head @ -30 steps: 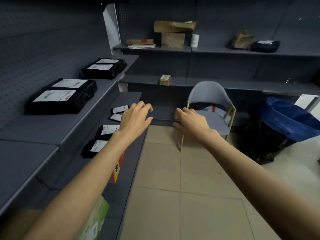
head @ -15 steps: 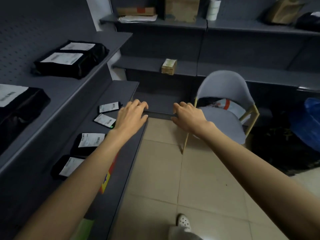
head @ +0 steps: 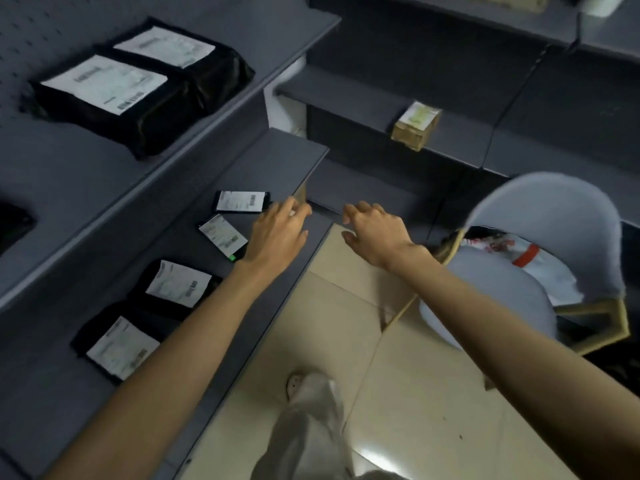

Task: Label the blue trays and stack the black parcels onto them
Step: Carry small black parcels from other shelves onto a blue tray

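Parcels (head: pixel 176 285) haven't budged on the lower shelf (head: pixel 277 157), view's just dipped lower and closer
Left hand (head: pixel 277 233) hangs over that shelf's front edge, just beside the two smallest ones; right hand (head: pixel 375 233) is just off the shelf's far corner, above the floor (head: pixel 346 323). Both grips loose, fingers out, holding nothing. Shoe (head: pixel 304 382) and trouser leg (head: pixel 304 438) show more beside the shelf now.

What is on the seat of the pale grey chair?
A white plastic mailer bag with red markings lies on the seat of the pale grey plastic chair. Its curved backrest covers part of the bag, so anything further back cannot be seen.
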A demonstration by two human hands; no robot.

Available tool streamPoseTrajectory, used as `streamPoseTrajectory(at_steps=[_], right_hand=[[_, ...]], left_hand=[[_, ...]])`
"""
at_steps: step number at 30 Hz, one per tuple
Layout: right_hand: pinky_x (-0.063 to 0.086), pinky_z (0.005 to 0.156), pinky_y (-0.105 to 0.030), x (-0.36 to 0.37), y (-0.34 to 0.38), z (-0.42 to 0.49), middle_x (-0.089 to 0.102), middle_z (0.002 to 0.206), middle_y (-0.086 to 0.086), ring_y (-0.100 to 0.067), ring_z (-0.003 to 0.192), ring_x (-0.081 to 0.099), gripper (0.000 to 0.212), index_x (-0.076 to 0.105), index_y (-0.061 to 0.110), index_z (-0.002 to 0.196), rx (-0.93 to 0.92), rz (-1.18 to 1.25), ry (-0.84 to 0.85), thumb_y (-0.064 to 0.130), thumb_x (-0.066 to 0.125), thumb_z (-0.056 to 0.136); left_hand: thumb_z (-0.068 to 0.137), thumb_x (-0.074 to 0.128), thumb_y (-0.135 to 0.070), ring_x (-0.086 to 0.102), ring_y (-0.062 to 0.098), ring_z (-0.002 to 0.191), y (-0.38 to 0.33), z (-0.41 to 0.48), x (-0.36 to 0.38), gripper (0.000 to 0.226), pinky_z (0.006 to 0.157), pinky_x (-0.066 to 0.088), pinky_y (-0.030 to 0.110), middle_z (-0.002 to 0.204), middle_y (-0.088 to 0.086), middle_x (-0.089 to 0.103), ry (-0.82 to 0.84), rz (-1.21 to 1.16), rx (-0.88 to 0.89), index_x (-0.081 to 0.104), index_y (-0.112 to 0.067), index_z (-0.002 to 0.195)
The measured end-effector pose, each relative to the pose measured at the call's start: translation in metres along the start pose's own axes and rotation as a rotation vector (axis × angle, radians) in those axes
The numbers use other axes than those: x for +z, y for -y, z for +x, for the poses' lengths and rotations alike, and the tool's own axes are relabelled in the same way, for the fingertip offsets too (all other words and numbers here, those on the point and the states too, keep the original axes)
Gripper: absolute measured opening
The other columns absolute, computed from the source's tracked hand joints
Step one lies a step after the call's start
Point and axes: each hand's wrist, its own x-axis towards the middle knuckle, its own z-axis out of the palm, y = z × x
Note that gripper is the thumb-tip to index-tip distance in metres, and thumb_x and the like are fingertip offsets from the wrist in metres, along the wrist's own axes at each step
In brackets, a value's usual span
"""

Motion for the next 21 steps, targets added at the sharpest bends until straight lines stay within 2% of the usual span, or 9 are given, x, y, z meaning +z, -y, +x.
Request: streamPoseTrajectory(at_steps=[6,10,13,15,18,21], right_hand=[[0.048,0.085,-0.043,0.022,0.004,0.102,0.052,0.13,-0.009,-0.033,0.12,0.05,0.04,0.045,0.015,0.133,-0.135,0.007,0.1,0.031,0.05,0.098],[0.049,0.083,-0.045,0.049,0.006,0.158,0.052,0.131,-0.011,-0.035,0.12,0.051,0.034,0.047,0.016,0.129,-0.22,0.004,0.177,0.029,0.05,0.097],[0.048,0.085,-0.044,0.074,0.007,0.201,0.053,0.13,-0.012,-0.035,0.118,0.053,0.04,0.044,0.013,0.134,-0.332,-0.042,0.204,0.028,0.049,0.098],[0.048,0.084,-0.042,0.091,0.008,0.23,0.053,0.13,-0.012,-0.033,0.117,0.053,0.04,0.044,0.011,0.137,-0.428,-0.058,0.23,0.028,0.046,0.1],[0.049,0.084,-0.041,0.113,0.011,0.271,0.053,0.13,-0.015,-0.032,0.118,0.052,0.041,0.045,0.008,0.136,-0.535,-0.058,0.288,0.028,0.047,0.1],[0.051,0.088,-0.042,0.139,0.008,0.309,0.053,0.13,-0.015,-0.032,0.118,0.052,0.039,0.047,0.007,0.132,-0.622,-0.023,0.32,0.027,0.049,0.099]], left_hand=[[0.094,0.057,-0.027,0.054,0.031,0.109,0.051,0.054,0.042,0.037,0.077,0.052,0.044,0.124,0.011,0.051,0.071,0.003,-0.155,0.051,-0.015,0.128],[0.094,0.058,-0.034,0.057,0.031,0.105,0.072,0.068,0.071,0.037,0.075,0.049,0.041,0.122,0.011,0.056,0.056,-0.017,-0.276,0.056,-0.015,0.126],[0.095,0.056,-0.039,0.061,0.034,0.097,0.084,0.069,0.096,0.038,0.07,0.05,0.04,0.113,0.014,0.061,0.063,0.006,-0.378,0.061,-0.012,0.121],[0.096,0.053,-0.043,0.061,0.036,0.099,0.088,0.072,0.116,0.04,0.072,0.051,0.042,0.115,0.015,0.063,0.095,0.003,-0.464,0.063,-0.012,0.12],[0.095,0.054,-0.041,0.061,0.036,0.1,0.09,0.081,0.141,0.039,0.076,0.054,0.044,0.118,0.014,0.063,0.108,-0.057,-0.614,0.063,-0.012,0.12],[0.094,0.056,-0.037,0.063,0.035,0.097,0.094,0.094,0.167,0.036,0.073,0.054,0.043,0.115,0.013,0.064,0.072,-0.068,-0.737,0.064,-0.012,0.118]])
